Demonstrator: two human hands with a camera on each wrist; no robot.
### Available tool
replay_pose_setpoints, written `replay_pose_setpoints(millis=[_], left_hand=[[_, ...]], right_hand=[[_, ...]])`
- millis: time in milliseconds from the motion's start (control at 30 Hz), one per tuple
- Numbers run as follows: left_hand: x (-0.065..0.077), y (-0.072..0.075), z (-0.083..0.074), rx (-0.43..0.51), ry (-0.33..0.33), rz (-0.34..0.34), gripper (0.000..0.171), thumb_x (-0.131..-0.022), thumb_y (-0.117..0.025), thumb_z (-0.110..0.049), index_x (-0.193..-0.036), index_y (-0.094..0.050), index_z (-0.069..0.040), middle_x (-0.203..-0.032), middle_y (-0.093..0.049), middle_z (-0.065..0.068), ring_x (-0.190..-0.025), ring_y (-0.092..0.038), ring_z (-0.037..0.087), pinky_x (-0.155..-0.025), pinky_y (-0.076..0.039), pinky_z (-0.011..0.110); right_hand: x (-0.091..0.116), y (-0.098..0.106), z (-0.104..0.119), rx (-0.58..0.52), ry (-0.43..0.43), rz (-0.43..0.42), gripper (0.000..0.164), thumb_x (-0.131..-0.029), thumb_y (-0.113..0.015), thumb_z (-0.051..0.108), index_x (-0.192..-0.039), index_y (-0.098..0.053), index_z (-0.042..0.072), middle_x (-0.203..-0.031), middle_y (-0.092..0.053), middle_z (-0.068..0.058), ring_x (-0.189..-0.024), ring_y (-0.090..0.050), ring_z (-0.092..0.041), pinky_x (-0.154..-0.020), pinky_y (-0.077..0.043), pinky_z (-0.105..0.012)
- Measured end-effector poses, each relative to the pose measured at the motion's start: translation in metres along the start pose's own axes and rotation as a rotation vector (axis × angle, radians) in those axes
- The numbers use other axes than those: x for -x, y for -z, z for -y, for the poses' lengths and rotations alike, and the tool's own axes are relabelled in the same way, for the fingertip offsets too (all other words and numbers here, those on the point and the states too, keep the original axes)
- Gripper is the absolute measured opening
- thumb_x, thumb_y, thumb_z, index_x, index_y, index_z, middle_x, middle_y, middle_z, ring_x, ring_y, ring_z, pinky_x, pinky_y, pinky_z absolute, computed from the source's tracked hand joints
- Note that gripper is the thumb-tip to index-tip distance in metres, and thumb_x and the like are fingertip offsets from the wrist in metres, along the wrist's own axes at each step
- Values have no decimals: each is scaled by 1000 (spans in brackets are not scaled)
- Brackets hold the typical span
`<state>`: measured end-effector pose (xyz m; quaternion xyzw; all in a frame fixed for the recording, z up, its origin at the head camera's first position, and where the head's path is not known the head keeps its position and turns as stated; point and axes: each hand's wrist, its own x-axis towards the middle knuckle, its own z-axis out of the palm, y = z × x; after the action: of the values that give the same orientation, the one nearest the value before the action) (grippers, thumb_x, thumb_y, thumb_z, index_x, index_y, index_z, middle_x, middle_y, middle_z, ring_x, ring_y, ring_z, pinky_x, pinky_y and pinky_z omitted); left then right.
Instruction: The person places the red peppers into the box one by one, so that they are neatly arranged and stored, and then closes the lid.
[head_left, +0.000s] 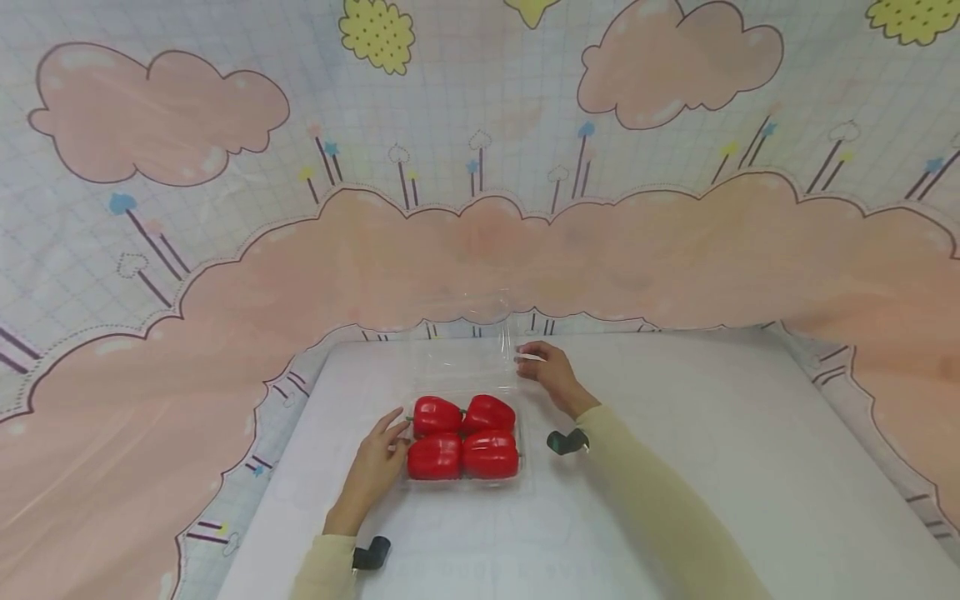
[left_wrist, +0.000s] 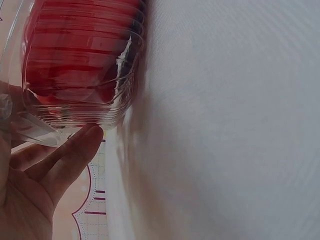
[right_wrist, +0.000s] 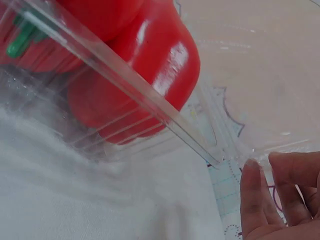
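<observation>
Several red bell peppers (head_left: 491,454) sit packed in a clear plastic clamshell box (head_left: 480,484), whose see-through lid (head_left: 467,360) stands raised at the back. At the box's left end is my left hand (head_left: 375,462). In the left wrist view its fingertips (left_wrist: 94,134) touch the ribbed end wall just under the rim, fingers mostly straight. My right hand (head_left: 551,375) pinches the right edge of the lid between thumb and fingers. The right wrist view shows these fingertips (right_wrist: 251,167) at the thin clear edge, beyond a glossy pepper (right_wrist: 170,65) with ridges of the box in front.
A white-covered table (head_left: 675,467) carries the box. Behind it hangs a patterned cloth (head_left: 600,258) with pink clouds. Dark camera mounts are on both wrists, the right one (head_left: 567,442) close beside the box.
</observation>
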<state>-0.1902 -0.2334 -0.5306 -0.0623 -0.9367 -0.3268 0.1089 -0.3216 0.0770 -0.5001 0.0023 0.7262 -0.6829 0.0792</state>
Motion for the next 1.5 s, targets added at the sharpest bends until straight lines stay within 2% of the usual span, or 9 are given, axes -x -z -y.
replay_pose_setpoints(millis=[200, 567, 1167, 1300, 1500], left_hand=[[0, 0, -1, 7, -8, 1, 37, -93, -58, -8, -128, -63, 0, -148, -49, 11, -103, -71, 26, -87, -60, 39], [1, 0, -2, -2, -9, -6, 36, -93, -58, -9, -128, -63, -1, -148, -49, 11, -104, -71, 26, -87, -60, 40], [0, 3, 1, 20, -6, -12, 40, -94, -60, -14, -133, -59, -8, -148, -49, 10, -105, -70, 27, -84, -61, 39], [-2, 13, -2, 45, -30, -49, 40, -94, -59, -13, -132, -59, -5, -146, -50, 13, -106, -70, 30, -85, -61, 41], [-19, 35, -13, 52, -99, -165, 36, -94, -56, -10, -128, -60, -1, -142, -54, 18, -108, -69, 35, -85, -60, 46]], right_hand=[[3, -2, 1, -26, 17, -18, 26, -93, -59, 2, -119, -58, 4, -136, -58, -15, -122, -61, -31, -101, -54, -37], [6, -3, -1, -42, 6, -25, 22, -93, -60, 5, -115, -60, 7, -133, -61, -10, -121, -61, -26, -104, -52, -38], [16, -1, -6, 9, 73, -38, 15, -92, -62, 3, -107, -63, 7, -134, -62, -8, -125, -58, -26, -106, -50, -42], [17, -1, -8, 6, 88, -32, 15, -92, -62, 3, -107, -63, 6, -134, -62, -8, -125, -58, -26, -105, -51, -41], [20, 0, -10, 11, 118, -31, 15, -91, -63, 3, -106, -64, 5, -134, -62, -9, -124, -59, -26, -105, -51, -41]])
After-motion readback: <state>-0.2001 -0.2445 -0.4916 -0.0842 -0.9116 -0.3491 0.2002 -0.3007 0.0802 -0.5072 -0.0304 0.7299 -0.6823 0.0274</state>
